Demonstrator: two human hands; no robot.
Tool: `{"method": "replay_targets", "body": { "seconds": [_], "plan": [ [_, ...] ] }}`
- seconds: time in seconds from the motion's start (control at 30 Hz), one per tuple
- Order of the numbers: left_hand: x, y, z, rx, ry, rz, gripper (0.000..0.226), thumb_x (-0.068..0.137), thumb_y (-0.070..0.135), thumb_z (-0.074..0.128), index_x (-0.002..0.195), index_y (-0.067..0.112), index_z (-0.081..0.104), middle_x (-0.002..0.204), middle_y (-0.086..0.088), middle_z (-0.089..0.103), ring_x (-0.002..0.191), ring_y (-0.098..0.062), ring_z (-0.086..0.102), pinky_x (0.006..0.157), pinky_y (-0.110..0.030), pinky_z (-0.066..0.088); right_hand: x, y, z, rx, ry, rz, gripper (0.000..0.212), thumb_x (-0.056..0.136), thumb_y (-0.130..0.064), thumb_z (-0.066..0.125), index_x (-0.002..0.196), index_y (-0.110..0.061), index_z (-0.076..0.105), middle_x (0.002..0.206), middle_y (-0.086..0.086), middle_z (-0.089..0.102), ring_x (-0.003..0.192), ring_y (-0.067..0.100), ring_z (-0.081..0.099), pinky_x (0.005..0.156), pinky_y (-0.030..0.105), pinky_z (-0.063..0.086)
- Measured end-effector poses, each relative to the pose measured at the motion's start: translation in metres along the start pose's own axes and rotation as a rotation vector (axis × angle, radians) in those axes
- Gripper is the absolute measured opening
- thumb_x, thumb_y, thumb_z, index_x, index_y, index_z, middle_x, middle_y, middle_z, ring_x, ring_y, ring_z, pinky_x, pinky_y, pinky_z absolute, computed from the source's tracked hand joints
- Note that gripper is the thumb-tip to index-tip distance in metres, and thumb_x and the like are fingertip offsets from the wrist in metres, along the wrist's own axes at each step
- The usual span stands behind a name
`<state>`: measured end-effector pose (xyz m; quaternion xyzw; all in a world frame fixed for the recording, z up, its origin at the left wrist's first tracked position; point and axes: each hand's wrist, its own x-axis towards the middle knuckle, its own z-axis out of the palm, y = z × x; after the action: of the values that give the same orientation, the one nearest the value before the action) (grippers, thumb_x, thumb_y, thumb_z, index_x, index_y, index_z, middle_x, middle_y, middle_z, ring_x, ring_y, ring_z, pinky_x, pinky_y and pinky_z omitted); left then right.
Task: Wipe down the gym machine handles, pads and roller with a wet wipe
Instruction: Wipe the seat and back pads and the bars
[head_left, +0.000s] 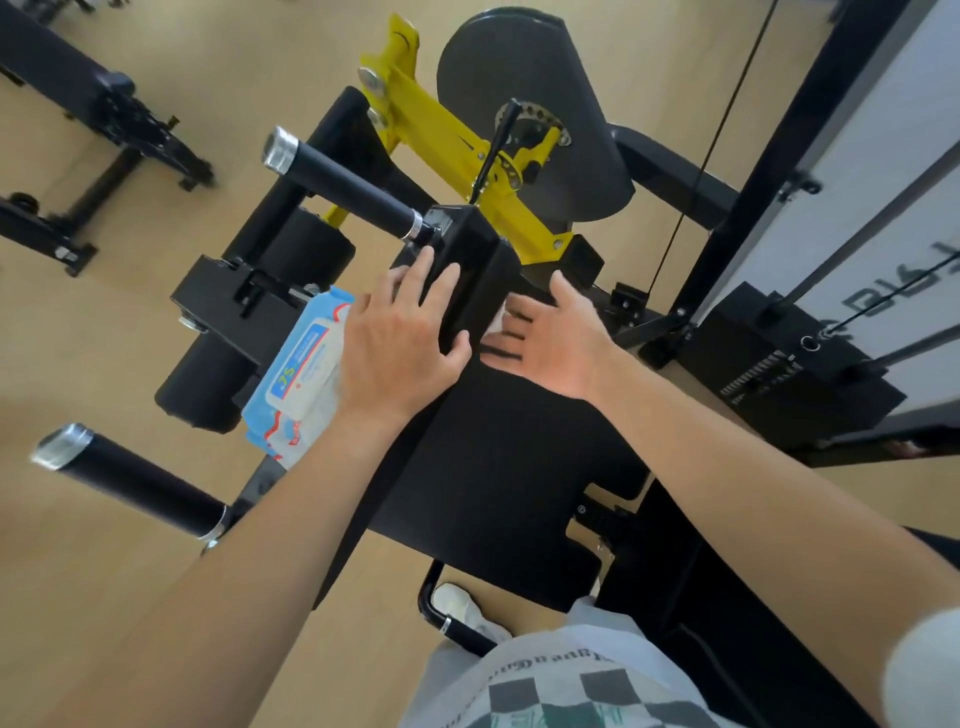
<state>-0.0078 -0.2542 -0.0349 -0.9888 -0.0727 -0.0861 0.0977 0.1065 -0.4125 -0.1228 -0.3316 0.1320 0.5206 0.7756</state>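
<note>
Slippage looks the likeliest trouble: the right hand (550, 338), fingers spread flat, presses only a small white wet wipe (497, 321) against the side of the upright black pad (470, 260), so the wipe could bunch up or slide out. The left hand (400, 338) lies open-fingered on the pad's other side. At its 9 o'clock the blue wipe pack (304, 374) perches by the roller (208, 379), easily knocked off. The yellow arm (452, 150) crowds 12 o'clock.
</note>
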Motion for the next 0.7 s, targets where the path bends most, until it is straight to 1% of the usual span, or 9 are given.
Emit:
{"method": "replay_targets", "body": {
  "seconds": [0.07,0.17,0.23,0.33,0.5,0.53,0.6,0.63,0.7],
  "plan": [
    [-0.001,0.001,0.002,0.004,0.003,-0.003,0.065,0.093,0.048,0.057,0.151,0.022,0.043,0.157,-0.007,0.045,0.132,-0.028,0.049,0.098,-0.046,0.048,-0.001,-0.005,-0.004,-0.065,-0.023,0.034,0.075,0.102,-0.067,0.016,0.135,-0.012,0.054,0.131,0.018,0.067,0.127,0.038,0.058,0.118,0.056,0.033],
    [0.0,0.001,0.002,0.012,0.011,-0.005,0.065,0.093,0.048,0.057,0.151,0.021,0.044,0.157,-0.008,0.045,0.131,-0.029,0.05,0.097,-0.047,0.048,0.003,-0.024,-0.008,-0.023,0.017,-0.062,0.078,0.103,-0.065,0.015,0.15,-0.009,0.043,0.142,0.015,0.06,0.133,0.036,0.055,0.119,0.052,0.033],
    [0.0,0.001,0.003,0.009,0.007,-0.008,0.064,0.093,0.048,0.057,0.151,0.022,0.045,0.157,-0.008,0.045,0.13,-0.029,0.05,0.098,-0.047,0.048,0.005,-0.035,-0.007,-0.044,0.035,-0.127,0.077,0.104,-0.064,0.015,0.15,-0.01,0.044,0.145,0.014,0.058,0.136,0.034,0.053,0.122,0.052,0.029],
    [-0.001,0.001,0.004,0.01,0.01,-0.02,0.065,0.093,0.048,0.058,0.151,0.023,0.045,0.158,-0.007,0.045,0.131,-0.028,0.05,0.099,-0.047,0.047,0.01,-0.048,-0.003,-0.179,-0.007,-0.155,0.081,0.103,-0.067,0.012,0.147,-0.01,0.049,0.144,0.01,0.06,0.139,0.031,0.05,0.124,0.051,0.024],
    [0.0,0.001,0.005,0.007,0.014,-0.028,0.064,0.091,0.047,0.06,0.149,0.022,0.049,0.158,-0.007,0.045,0.131,-0.029,0.05,0.098,-0.049,0.047,0.026,-0.06,-0.005,-0.452,-0.132,-0.071,0.089,0.098,-0.074,0.007,0.149,-0.016,0.05,0.145,0.005,0.059,0.145,0.031,0.041,0.125,0.053,0.017],
    [0.0,0.001,0.005,0.007,0.019,-0.031,0.064,0.091,0.047,0.061,0.148,0.022,0.05,0.157,-0.007,0.046,0.131,-0.029,0.051,0.098,-0.049,0.047,0.027,-0.063,-0.006,-0.482,-0.14,-0.055,0.089,0.098,-0.074,0.007,0.148,-0.016,0.051,0.139,0.004,0.064,0.143,0.031,0.044,0.125,0.053,0.018],
    [0.001,0.002,0.005,0.013,0.022,-0.03,0.063,0.09,0.046,0.061,0.148,0.022,0.051,0.157,-0.007,0.046,0.13,-0.03,0.051,0.098,-0.049,0.046,0.026,-0.069,-0.01,-0.515,-0.102,-0.037,0.087,0.099,-0.073,0.007,0.135,-0.015,0.061,0.118,0.0,0.075,0.131,0.028,0.055,0.124,0.053,0.023],
    [0.0,0.002,0.005,0.015,0.021,-0.028,0.063,0.091,0.046,0.061,0.148,0.022,0.05,0.157,-0.007,0.046,0.13,-0.03,0.051,0.099,-0.049,0.046,0.024,-0.073,-0.012,-0.523,-0.08,-0.04,0.087,0.1,-0.072,0.006,0.129,-0.014,0.064,0.114,0.001,0.076,0.126,0.027,0.059,0.123,0.052,0.027],
    [0.0,0.001,0.005,0.025,0.024,-0.025,0.063,0.091,0.046,0.061,0.148,0.022,0.05,0.157,-0.007,0.046,0.13,-0.03,0.051,0.099,-0.048,0.046,0.02,-0.079,-0.012,-0.51,-0.076,-0.076,0.092,0.1,-0.07,0.003,0.131,-0.009,0.064,0.127,0.007,0.072,0.127,0.028,0.061,0.119,0.049,0.032]
  ]
}}
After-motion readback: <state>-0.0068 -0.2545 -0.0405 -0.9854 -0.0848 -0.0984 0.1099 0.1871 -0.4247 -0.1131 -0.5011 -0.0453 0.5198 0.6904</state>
